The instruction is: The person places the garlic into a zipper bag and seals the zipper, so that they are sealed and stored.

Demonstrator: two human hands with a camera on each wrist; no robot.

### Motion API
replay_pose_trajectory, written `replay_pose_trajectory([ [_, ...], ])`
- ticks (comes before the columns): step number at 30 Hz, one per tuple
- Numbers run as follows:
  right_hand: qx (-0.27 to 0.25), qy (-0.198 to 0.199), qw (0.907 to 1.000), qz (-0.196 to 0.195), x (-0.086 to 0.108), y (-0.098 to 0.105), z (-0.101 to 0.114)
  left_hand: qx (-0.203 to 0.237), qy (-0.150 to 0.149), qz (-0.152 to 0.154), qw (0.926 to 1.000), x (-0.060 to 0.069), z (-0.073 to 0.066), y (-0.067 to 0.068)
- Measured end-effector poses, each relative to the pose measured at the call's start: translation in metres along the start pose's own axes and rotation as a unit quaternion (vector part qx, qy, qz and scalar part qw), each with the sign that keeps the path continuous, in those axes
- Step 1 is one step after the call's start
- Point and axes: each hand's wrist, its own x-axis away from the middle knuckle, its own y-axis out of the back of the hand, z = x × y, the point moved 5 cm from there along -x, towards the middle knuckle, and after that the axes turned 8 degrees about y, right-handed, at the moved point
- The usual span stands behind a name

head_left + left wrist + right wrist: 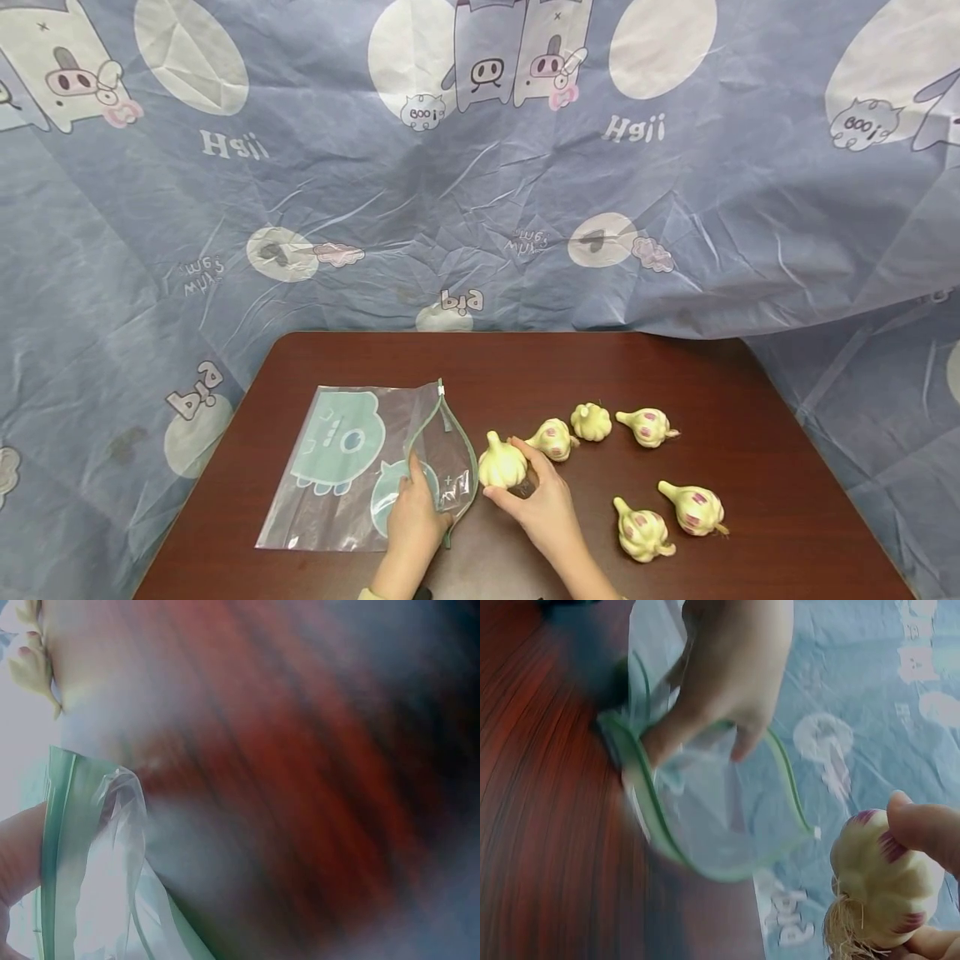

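Currently I have the garlic bulb (502,467) just right of the zip bag (356,454), by its mouth, pinched between the thumb and fingers of the right hand (547,502). On my head feed its neck points to the far side and a touch left, so the long axis runs roughly along the bag's opening; whether it also tips upward I can't tell. The right wrist view shows me the root tuft (845,930) at the opposite end. The clear, printed bag lies with its body to the left and its green-edged mouth gaping right, toward the bulb. My left hand (416,512) holds the near part of that rim, thumb and forefinger set apart; how firmly, I can't tell. From the right wrist camera I see its fingertips reaching over the rim into the bag. Right of the bag, I count five loose bulbs (696,510) on the brown table (757,450), the closest one's neck pointing toward the bag. Beyond the bag hangs a blue cloth (465,192).
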Motion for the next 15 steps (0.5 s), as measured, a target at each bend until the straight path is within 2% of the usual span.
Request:
replay_pose_trajectory([
  [8, -0.078, 0.043, 0.9941, 0.061, -0.013, -0.036, 0.014, 0.000, 0.004, 0.001, 1.0000, -0.001, 0.002, 0.000],
  [15, -0.063, 0.042, 0.9930, 0.090, -0.020, -0.053, 0.007, 0.002, -0.014, -0.003, 0.9999, -0.001, 0.002, -0.001],
])
